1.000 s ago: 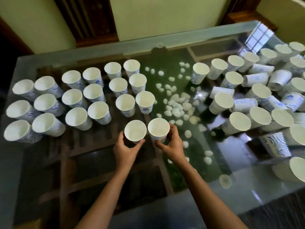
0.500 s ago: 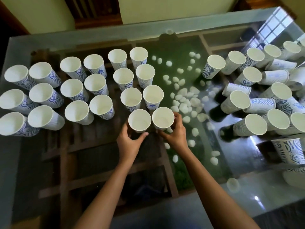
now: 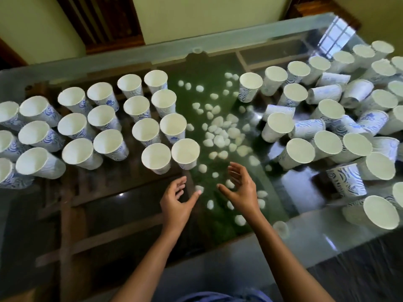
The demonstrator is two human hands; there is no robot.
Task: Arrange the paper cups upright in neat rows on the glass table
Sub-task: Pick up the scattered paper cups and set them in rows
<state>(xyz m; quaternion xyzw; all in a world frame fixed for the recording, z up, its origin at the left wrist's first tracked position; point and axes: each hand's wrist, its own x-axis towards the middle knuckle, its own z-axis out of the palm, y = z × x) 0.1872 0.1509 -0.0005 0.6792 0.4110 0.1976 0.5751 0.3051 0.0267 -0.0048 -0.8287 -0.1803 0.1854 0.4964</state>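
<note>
White paper cups with blue print stand upright in rows on the left half of the glass table point(image 3: 130, 214). The nearest two of the rows, one cup point(image 3: 156, 157) and its neighbour point(image 3: 185, 152), stand side by side just beyond my hands. My left hand point(image 3: 177, 201) and my right hand point(image 3: 239, 188) hover a little nearer than these cups, fingers relaxed and empty. On the right lies a loose heap of cups point(image 3: 331, 118), some upright, some on their sides.
Under the glass, white pebbles point(image 3: 218, 131) lie on green matting, with a wooden frame point(image 3: 69, 214) below the left part. The table's near edge point(image 3: 218, 258) runs across below my hands. A yellow wall point(image 3: 196, 16) and dark wooden trim stand beyond the far edge.
Both hands have let go of the two front cups and drawn back toward me, opening. The two cups now stand in line with the rows.
</note>
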